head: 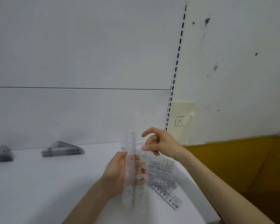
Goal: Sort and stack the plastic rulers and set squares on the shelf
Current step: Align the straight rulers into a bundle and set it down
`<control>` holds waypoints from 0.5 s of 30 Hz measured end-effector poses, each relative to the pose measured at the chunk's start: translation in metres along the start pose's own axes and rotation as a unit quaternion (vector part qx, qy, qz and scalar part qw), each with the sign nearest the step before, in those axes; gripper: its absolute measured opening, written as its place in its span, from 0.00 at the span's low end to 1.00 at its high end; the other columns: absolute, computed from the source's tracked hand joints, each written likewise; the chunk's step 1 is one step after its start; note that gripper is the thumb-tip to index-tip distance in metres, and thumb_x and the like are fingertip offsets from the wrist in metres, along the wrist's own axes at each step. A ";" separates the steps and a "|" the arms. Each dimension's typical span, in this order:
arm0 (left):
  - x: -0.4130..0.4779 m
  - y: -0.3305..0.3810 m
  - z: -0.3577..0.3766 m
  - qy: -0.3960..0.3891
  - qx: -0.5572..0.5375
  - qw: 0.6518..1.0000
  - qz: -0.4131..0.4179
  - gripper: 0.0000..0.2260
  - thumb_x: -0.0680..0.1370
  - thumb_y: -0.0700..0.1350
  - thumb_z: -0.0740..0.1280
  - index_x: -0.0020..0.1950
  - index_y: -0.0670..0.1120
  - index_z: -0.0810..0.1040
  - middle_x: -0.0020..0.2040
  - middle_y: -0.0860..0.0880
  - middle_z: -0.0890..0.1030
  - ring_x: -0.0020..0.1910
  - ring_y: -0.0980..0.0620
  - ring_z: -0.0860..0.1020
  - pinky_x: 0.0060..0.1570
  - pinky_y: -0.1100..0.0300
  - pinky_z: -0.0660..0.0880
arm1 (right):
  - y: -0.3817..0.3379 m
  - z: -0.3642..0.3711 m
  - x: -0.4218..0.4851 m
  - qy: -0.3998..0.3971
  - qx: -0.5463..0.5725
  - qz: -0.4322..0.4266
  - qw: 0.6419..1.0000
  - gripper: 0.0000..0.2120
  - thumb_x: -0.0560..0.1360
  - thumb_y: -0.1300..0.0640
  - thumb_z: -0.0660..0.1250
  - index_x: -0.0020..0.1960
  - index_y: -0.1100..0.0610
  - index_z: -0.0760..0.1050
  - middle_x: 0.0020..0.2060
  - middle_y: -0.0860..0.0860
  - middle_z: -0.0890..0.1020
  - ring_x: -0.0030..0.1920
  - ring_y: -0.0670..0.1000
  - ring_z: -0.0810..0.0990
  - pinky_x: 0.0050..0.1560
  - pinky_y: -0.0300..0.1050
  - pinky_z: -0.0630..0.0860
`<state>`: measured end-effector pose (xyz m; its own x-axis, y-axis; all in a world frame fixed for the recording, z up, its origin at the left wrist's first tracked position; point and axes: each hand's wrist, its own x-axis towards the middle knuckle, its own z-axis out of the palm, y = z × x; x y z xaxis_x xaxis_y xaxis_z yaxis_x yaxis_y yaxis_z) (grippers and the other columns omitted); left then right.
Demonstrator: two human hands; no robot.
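Above the near right of the flat white shelf, the left hand grips a bundle of clear plastic rulers upright.
The right hand hovers just beside the bundle's top, fingers half curled and apart, seemingly holding nothing; an uneven nudge could fan the slick rulers out of the grip onto the loose pile of clear rulers just right; two stacks of triangular set squares sit far left; a slotted white upright, a marked wall and a brown cardboard box stand right.
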<state>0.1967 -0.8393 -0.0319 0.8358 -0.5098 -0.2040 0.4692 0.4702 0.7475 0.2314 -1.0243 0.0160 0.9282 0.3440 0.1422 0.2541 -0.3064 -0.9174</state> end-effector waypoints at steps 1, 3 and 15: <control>0.000 0.000 0.000 -0.007 0.000 1.000 -0.002 0.19 0.79 0.51 0.50 0.52 0.38 0.72 0.40 0.37 0.77 0.38 0.41 0.77 0.41 0.50 0.74 | 0.001 0.005 0.005 0.021 0.004 0.000 1.000 0.19 0.67 0.62 0.77 0.54 0.57 0.74 0.32 0.51 0.81 0.26 0.51 0.71 0.31 0.42 0.71; 0.001 0.001 0.000 -0.011 0.005 1.000 -0.002 0.19 0.79 0.50 0.49 0.53 0.38 0.72 0.42 0.36 0.78 0.39 0.40 0.78 0.42 0.48 0.75 | 0.001 0.015 0.013 0.058 0.006 -0.010 0.998 0.20 0.65 0.62 0.79 0.53 0.57 0.73 0.34 0.51 0.83 0.26 0.52 0.74 0.33 0.43 0.73; 0.000 0.002 0.001 0.025 0.001 0.999 0.032 0.20 0.80 0.54 0.50 0.45 0.40 0.73 0.28 0.46 0.67 0.20 0.54 0.62 0.22 0.67 0.63 | -0.001 0.044 0.047 0.218 -0.086 -0.085 0.969 0.13 0.70 0.52 0.75 0.51 0.50 0.76 0.46 0.42 0.78 0.45 0.41 0.72 0.44 0.31 0.65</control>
<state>0.1973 -0.8393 -0.0299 0.8776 -0.4413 -0.1870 0.4134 0.4993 0.7614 0.2624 -0.9686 0.0067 0.8861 0.0072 0.4634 0.4203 -0.4336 -0.7971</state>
